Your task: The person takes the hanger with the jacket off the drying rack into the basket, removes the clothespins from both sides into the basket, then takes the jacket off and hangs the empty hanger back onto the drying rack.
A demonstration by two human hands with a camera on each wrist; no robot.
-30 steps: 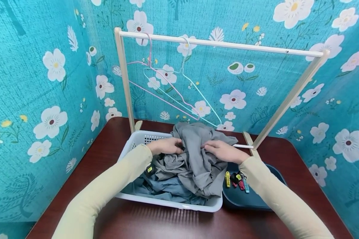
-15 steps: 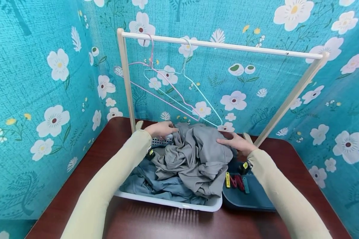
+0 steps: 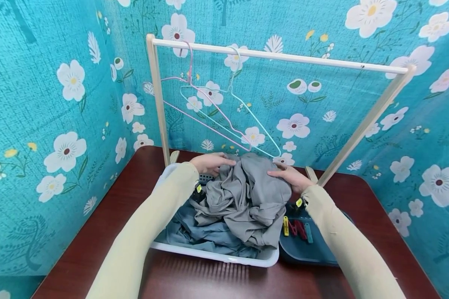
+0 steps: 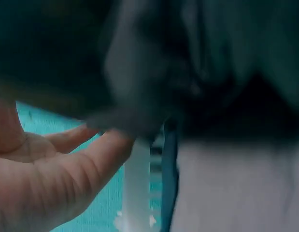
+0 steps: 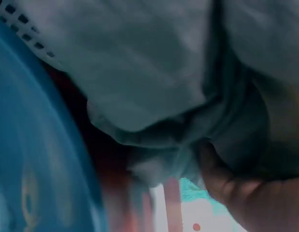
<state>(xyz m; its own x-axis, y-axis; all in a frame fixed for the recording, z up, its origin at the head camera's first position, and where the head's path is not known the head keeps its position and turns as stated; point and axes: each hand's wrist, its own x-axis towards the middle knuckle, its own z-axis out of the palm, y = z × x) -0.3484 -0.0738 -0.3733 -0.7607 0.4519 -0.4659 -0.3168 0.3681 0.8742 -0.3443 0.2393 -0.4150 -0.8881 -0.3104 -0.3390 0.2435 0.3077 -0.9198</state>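
A crumpled grey garment (image 3: 243,195) is heaped over the back and right of a white laundry basket (image 3: 209,248). My left hand (image 3: 213,162) pinches its far left edge; thumb and finger meet at the cloth (image 4: 135,96) in the left wrist view. On the far right side, my right hand (image 3: 289,176) holds the same garment, thumb (image 5: 212,174) against the fabric in the right wrist view. The other right fingers are mostly hidden behind the cloth. Blue-grey clothing (image 3: 209,236) lies beneath, in the front of the basket.
A dark blue tray (image 3: 318,249) with several clothespins (image 3: 299,229) stands right of the basket. Behind rises a wooden rack (image 3: 284,58), carrying a pink hanger (image 3: 220,112) and a mint hanger (image 3: 252,114). Floral cloth (image 3: 71,195) surrounds the dark red table (image 3: 194,278).
Both hands were on the middle of the heap, then spread to its left and right. Now they have come inward and grip the grey garment's far edges.
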